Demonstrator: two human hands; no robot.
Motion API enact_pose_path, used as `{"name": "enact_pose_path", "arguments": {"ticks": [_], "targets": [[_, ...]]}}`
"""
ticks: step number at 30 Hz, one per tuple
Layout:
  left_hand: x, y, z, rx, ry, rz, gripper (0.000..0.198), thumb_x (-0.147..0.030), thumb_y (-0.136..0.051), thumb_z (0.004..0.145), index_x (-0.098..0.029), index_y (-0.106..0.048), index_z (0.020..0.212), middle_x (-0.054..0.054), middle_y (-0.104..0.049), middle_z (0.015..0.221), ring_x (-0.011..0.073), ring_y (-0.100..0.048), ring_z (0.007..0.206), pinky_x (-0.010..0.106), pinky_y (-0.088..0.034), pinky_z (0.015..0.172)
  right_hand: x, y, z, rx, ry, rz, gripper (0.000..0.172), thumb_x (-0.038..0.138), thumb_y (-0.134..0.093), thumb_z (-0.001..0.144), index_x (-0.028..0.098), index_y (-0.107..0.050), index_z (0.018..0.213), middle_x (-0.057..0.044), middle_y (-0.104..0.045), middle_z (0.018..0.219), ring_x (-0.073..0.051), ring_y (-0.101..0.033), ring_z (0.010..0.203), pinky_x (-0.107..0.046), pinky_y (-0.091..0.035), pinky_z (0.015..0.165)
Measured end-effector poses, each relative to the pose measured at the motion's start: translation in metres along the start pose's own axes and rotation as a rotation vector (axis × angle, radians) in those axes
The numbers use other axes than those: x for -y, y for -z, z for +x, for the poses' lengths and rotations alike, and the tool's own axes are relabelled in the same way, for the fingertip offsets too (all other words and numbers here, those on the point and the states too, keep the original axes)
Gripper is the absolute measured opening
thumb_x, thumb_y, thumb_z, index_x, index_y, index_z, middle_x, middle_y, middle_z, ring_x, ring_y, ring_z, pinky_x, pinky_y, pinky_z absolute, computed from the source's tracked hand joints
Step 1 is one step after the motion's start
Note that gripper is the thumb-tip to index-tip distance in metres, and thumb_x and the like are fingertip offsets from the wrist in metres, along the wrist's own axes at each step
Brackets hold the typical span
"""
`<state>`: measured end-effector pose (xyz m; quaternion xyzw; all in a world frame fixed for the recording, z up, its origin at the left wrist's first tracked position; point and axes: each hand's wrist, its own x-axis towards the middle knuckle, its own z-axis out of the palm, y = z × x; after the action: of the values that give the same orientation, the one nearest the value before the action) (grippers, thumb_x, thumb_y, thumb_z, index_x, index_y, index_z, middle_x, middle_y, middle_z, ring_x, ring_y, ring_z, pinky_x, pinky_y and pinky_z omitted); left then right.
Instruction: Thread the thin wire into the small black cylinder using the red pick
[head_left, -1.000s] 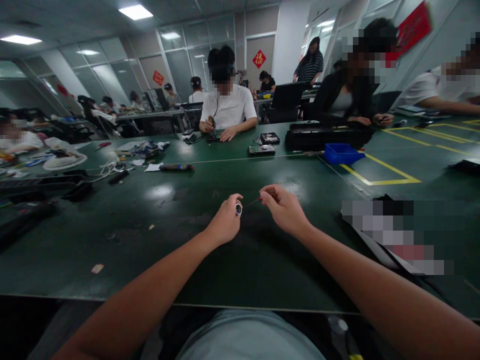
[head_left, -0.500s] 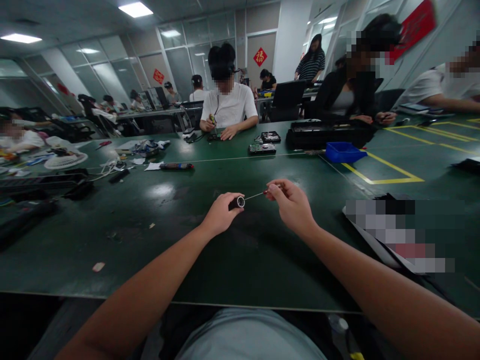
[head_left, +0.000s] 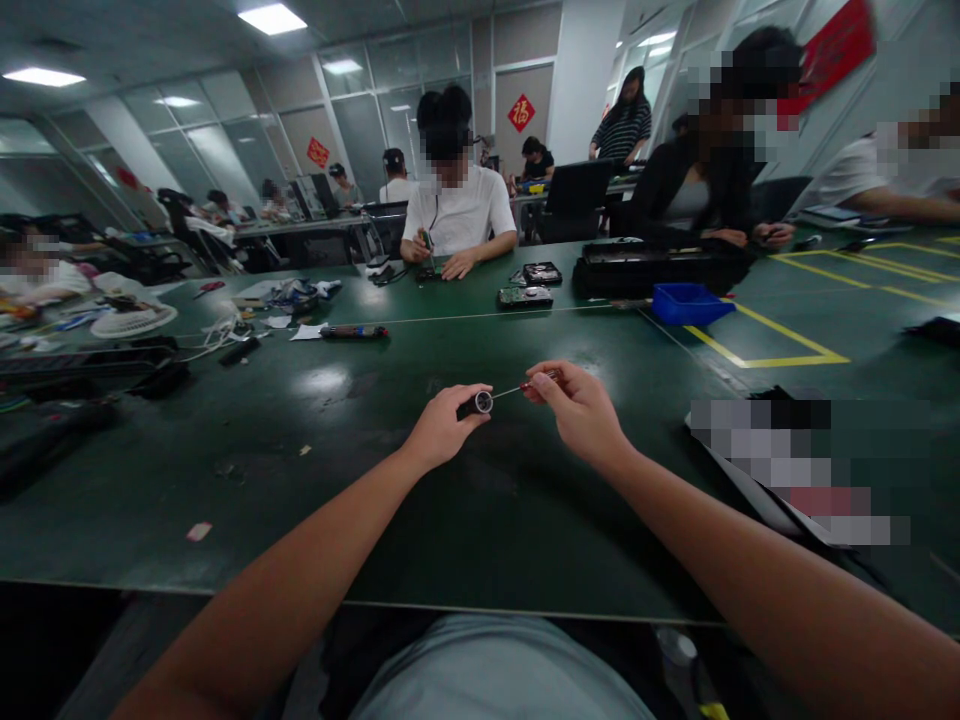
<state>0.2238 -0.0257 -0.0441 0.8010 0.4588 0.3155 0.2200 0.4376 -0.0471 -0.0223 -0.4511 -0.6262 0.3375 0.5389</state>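
Observation:
My left hand is closed around a small black cylinder with a silvery ring end, held just above the dark green table. My right hand pinches a thin red-handled screwdriver. Its metal tip points left and touches the cylinder's ring end. Both hands hover over the middle of the table in front of me.
A dark flat device lies at my right. Farther off are a blue bin, a black case, small circuit boards and a pen-like tool. Cables and clutter fill the left. Other people sit across the table.
Both hands rose slightly and moved apart a little; the cylinder turned so that its ring end faces the screwdriver tip. Little changed in the last half second.

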Motion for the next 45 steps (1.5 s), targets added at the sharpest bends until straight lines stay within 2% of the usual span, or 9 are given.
{"name": "enact_pose_path", "arguments": {"ticks": [5, 9, 14, 22, 27, 31, 35, 39, 45], "targets": [[0.000, 0.000, -0.001, -0.008, -0.006, -0.011, 0.039, -0.023, -0.066, 0.087, -0.025, -0.063, 0.126, 0.005, -0.065, 0.125, 0.0251, -0.056, 0.118, 0.044, -0.040, 0.106, 0.003, 0.003, 0.001, -0.069, -0.036, -0.182, 0.027, 0.045, -0.055, 0.091, 0.020, -0.065, 0.089, -0.005, -0.070, 0.078, -0.019, -0.065, 0.073, -0.034, -0.049, 0.069], [0.001, -0.001, -0.002, -0.015, -0.027, -0.017, 0.040, -0.024, -0.067, 0.087, -0.025, -0.062, 0.127, 0.005, -0.065, 0.123, 0.0244, -0.057, 0.116, 0.042, -0.041, 0.104, 0.009, 0.006, 0.000, -0.098, -0.011, -0.413, 0.042, 0.054, -0.057, 0.089, 0.022, -0.059, 0.064, -0.001, -0.060, 0.058, -0.015, -0.053, 0.054, -0.030, -0.037, 0.055], [0.003, 0.000, -0.002, -0.009, -0.034, -0.021, 0.040, -0.023, -0.067, 0.087, -0.025, -0.063, 0.127, 0.004, -0.065, 0.123, 0.0234, -0.057, 0.116, 0.040, -0.041, 0.105, 0.009, 0.005, -0.003, -0.090, 0.060, -0.462, 0.044, 0.057, -0.061, 0.087, 0.023, -0.054, 0.059, 0.002, -0.052, 0.052, -0.013, -0.046, 0.050, -0.028, -0.033, 0.051], [0.007, -0.002, -0.002, -0.011, -0.041, -0.027, 0.041, -0.024, -0.068, 0.088, -0.026, -0.063, 0.128, 0.004, -0.065, 0.125, 0.0231, -0.057, 0.118, 0.040, -0.041, 0.105, 0.011, 0.007, -0.005, 0.012, 0.126, -0.407, 0.024, 0.044, -0.063, 0.088, 0.021, -0.067, 0.081, -0.003, -0.070, 0.074, -0.018, -0.061, 0.065, -0.030, -0.044, 0.058], [0.009, -0.003, 0.000, -0.021, -0.055, -0.030, 0.040, -0.020, -0.070, 0.085, -0.024, -0.064, 0.125, 0.004, -0.066, 0.123, 0.0227, -0.059, 0.115, 0.040, -0.042, 0.106, 0.011, 0.006, -0.004, 0.069, 0.206, -0.361, 0.013, 0.031, -0.059, 0.089, 0.020, -0.067, 0.093, -0.005, -0.073, 0.086, -0.020, -0.067, 0.078, -0.033, -0.049, 0.070], [0.008, -0.003, 0.000, -0.014, -0.055, -0.027, 0.040, -0.020, -0.070, 0.086, -0.025, -0.064, 0.125, 0.005, -0.066, 0.123, 0.0231, -0.059, 0.116, 0.041, -0.042, 0.105, 0.010, 0.007, -0.004, 0.089, 0.195, -0.361, 0.016, 0.030, -0.056, 0.091, 0.020, -0.067, 0.093, -0.004, -0.071, 0.083, -0.019, -0.065, 0.075, -0.032, -0.048, 0.068], [0.008, -0.003, 0.000, -0.009, -0.054, -0.023, 0.040, -0.019, -0.070, 0.085, -0.025, -0.064, 0.125, 0.004, -0.066, 0.123, 0.0226, -0.059, 0.115, 0.040, -0.042, 0.105, 0.011, 0.005, -0.004, 0.065, 0.114, -0.370, 0.034, 0.041, -0.044, 0.098, 0.019, -0.070, 0.091, -0.003, -0.066, 0.071, -0.017, -0.060, 0.064, -0.031, -0.043, 0.062], [0.008, -0.003, 0.000, -0.008, -0.045, -0.014, 0.041, -0.022, -0.070, 0.086, -0.026, -0.063, 0.127, 0.004, -0.066, 0.124, 0.0224, -0.059, 0.115, 0.040, -0.042, 0.104, 0.009, 0.003, -0.004, -0.004, 0.067, -0.232, 0.026, 0.036, -0.050, 0.094, 0.019, -0.066, 0.105, -0.003, -0.069, 0.079, -0.017, -0.062, 0.069, -0.031, -0.046, 0.064], [0.006, -0.001, -0.001, -0.015, -0.037, 0.033, 0.042, -0.026, -0.068, 0.088, -0.028, -0.062, 0.129, 0.003, -0.067, 0.122, 0.0234, -0.059, 0.112, 0.041, -0.043, 0.100, 0.000, -0.001, 0.000, -0.028, -0.002, 0.041, 0.026, 0.042, -0.055, 0.092, 0.019, -0.066, 0.092, -0.004, -0.068, 0.079, -0.018, -0.064, 0.074, -0.034, -0.051, 0.073]]}}
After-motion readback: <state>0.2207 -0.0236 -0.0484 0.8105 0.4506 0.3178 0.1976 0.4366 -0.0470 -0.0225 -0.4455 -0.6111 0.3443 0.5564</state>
